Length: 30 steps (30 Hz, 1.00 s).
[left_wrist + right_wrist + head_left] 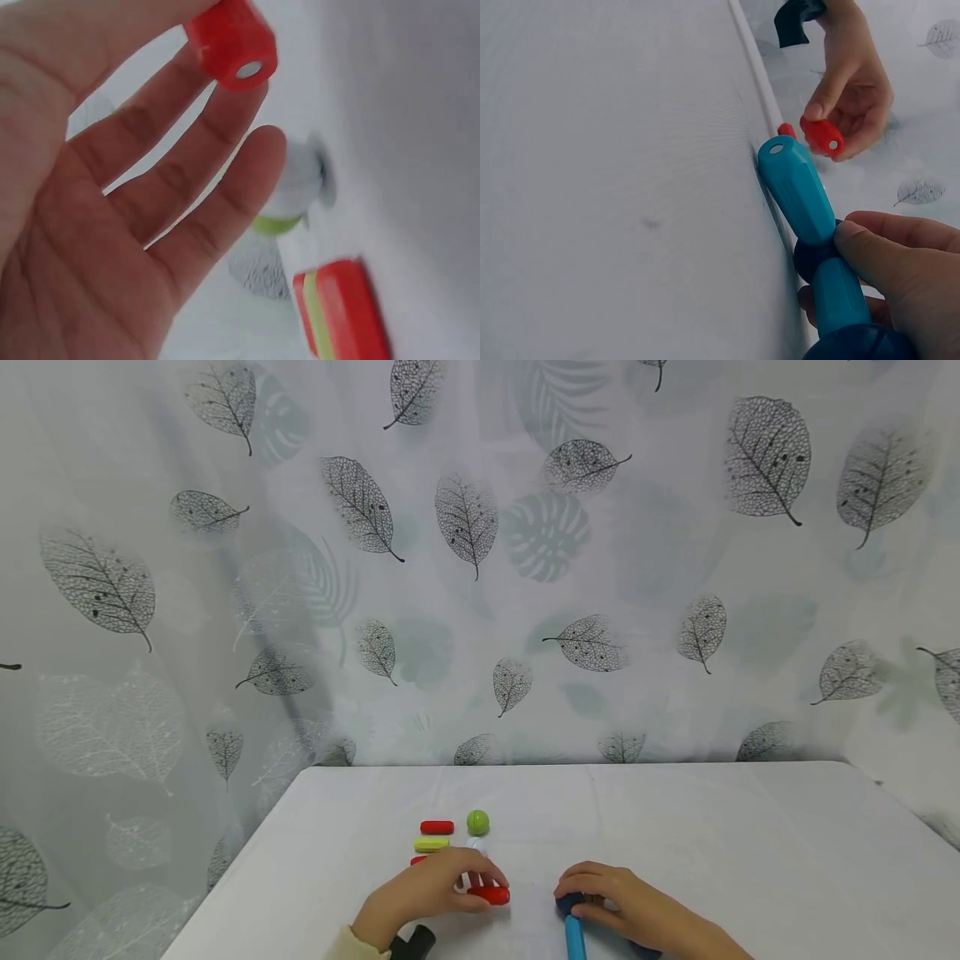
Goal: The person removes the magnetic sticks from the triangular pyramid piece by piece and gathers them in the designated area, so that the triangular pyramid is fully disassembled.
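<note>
My left hand (431,889) pinches a short red magnetic rod (491,895) between thumb and fingertips, above the white table. Its end, seen in the left wrist view, has a round silver spot (249,70). To the right, my right hand (633,906) grips a dark blue ball (810,259). A light blue rod (799,187) sticks out from that ball towards the left hand. Another light blue rod (840,300) joins the ball to a second dark blue ball (861,345). The red rod and the blue piece are apart.
Beyond the left hand lie a red rod (437,827), a yellow rod (432,844) and another red rod (417,860), partly hidden. Beside them are a green ball (477,822) and a pale ball (476,843). A leaf-patterned curtain (637,568) hangs behind the table (712,835).
</note>
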### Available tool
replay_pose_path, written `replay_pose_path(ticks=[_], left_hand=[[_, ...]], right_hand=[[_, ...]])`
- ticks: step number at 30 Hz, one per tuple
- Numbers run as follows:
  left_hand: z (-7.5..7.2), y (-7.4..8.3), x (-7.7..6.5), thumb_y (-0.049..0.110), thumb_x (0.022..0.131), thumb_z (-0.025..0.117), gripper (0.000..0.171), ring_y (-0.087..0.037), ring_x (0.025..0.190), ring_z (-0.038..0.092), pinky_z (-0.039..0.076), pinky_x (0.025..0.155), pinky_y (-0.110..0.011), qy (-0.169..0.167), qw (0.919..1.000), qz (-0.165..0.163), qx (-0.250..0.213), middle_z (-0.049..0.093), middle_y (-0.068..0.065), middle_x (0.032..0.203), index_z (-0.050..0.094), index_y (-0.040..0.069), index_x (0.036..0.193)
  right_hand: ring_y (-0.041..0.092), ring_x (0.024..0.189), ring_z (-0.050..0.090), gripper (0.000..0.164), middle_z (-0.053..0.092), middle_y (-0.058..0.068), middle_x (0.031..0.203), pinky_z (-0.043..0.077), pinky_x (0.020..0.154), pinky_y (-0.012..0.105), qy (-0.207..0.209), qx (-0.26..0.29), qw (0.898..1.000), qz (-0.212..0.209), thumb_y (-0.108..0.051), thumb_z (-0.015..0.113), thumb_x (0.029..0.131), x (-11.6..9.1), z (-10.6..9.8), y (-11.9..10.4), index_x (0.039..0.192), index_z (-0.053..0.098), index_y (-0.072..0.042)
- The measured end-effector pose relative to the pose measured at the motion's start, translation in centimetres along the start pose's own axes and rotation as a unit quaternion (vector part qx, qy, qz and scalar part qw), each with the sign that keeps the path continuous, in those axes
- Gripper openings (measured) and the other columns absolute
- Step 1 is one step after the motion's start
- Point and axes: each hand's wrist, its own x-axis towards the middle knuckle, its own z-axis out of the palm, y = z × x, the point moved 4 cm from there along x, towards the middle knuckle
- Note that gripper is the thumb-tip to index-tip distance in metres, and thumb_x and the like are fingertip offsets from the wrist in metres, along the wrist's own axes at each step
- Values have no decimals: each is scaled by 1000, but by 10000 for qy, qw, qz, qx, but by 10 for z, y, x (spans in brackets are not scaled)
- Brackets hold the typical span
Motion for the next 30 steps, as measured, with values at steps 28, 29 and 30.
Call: replay_pose_path(ticks=[28, 29, 30], left_hand=[[-38, -46, -34, 3, 79, 78, 21, -21, 84, 59, 51, 74, -28, 359, 9949, -866, -367, 65, 1, 90, 68, 9, 96], [-39, -48, -36, 3, 79, 78, 22, -22, 84, 58, 52, 74, -29, 370, 9948, -893, -327, 66, 1, 90, 68, 9, 97], [-39, -49, -36, 2, 79, 78, 22, -22, 84, 58, 52, 74, -30, 377, 9946, -918, -302, 66, 0, 90, 68, 9, 97]], right_hand=[[5, 101, 59, 22, 61, -2, 115, 53, 81, 24, 118, -118, 9993, -343, -15, 55, 100, 1, -1, -2, 120, 63, -10], [5, 101, 59, 22, 61, -2, 115, 53, 81, 24, 115, -121, 9993, -340, -16, 55, 100, 0, -1, -2, 120, 63, -10], [5, 101, 59, 22, 61, -2, 115, 53, 81, 24, 112, -128, 9993, -341, -16, 55, 100, 0, -1, -2, 120, 63, -10]])
